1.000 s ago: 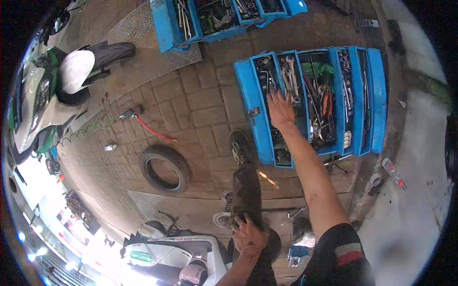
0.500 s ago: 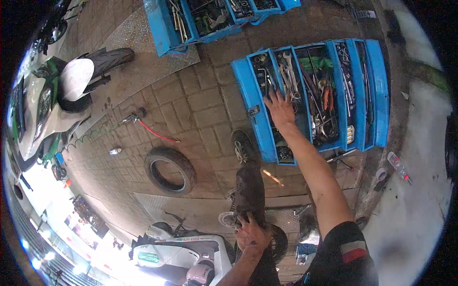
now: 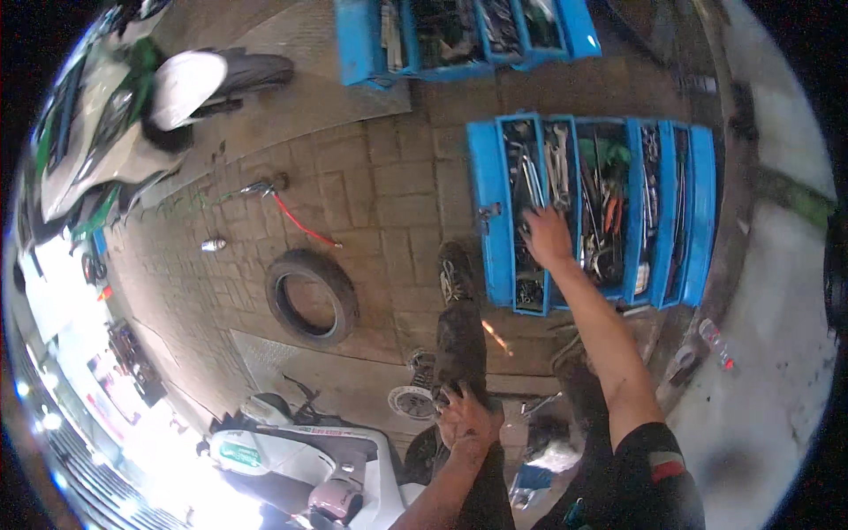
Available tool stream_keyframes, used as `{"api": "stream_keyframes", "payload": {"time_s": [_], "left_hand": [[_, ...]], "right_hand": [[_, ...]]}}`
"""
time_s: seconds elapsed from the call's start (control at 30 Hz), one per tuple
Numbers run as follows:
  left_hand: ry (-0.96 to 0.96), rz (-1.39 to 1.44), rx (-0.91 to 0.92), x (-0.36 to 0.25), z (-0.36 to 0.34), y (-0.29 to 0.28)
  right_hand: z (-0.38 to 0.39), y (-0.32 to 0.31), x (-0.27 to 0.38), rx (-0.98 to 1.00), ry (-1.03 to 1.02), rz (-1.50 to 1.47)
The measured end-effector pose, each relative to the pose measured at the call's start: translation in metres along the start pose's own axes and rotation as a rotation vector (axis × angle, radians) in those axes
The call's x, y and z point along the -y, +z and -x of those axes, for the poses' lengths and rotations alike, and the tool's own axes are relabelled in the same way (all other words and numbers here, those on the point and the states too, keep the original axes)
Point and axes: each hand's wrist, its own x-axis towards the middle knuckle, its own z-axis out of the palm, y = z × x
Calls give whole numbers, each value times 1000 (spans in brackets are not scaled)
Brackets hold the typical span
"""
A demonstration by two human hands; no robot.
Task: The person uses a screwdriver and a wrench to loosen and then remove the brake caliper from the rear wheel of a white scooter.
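Observation:
The blue cantilever toolbox (image 3: 487, 190) stands unfolded on the brick floor, its trays full of hand tools. My right hand (image 3: 549, 240) reaches down into its left part, just below some long shiny tools (image 3: 531, 179). Its fingers are bent but look apart, and I see nothing held in them; the tips are partly lost in the dark tray. Combination wrenches (image 3: 557, 159) lie in the tray beside it, and orange-handled pliers (image 3: 611, 214) farther right. My left hand (image 3: 465, 419) rests on my trouser leg near the knee, fingers spread and holding nothing.
A second blue toolbox (image 3: 355, 44) stands open at the far side. Left of my shoe (image 3: 455, 274) lies a loose tyre (image 3: 312, 296), with a red hose (image 3: 300, 223) beyond. A motorcycle (image 3: 115, 132) is at far left, a white scooter (image 3: 300, 455) near left. A bottle (image 3: 716, 343) lies at right.
My right hand has gone from spread over the tray to lower, with bent fingers inside it. The view has shifted, so the toolboxes appear lower and farther right. My left hand stays on my leg.

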Motion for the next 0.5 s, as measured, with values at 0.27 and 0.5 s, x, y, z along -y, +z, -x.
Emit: {"api": "stream_keyframes", "payload": {"time_s": [0.27,0.5], "left_hand": [[-108,721,-79,105,7,-14],[-297,1952,-433,256,24,151]], "right_hand": [[171,-89,70,613,440,-201],[90,-248,289,613,-38,187]]}}
